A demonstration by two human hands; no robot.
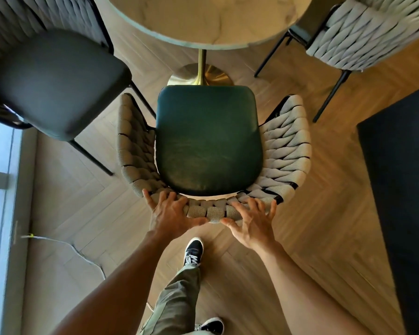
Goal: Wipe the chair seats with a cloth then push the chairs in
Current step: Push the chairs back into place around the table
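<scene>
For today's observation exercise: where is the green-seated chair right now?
In the head view, the green-seated chair stands centre, facing the round table, both hands on its woven backrest.

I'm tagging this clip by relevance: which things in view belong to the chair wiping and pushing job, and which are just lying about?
Part of the job:
- woven-back chair with dark green cushioned seat, left hand and right hand on its backrest
- dark-seated chair at left
- pale woven chair at upper right
- round marble-look table

Just lying about:
- thin cable on the floor
- dark rug
</scene>
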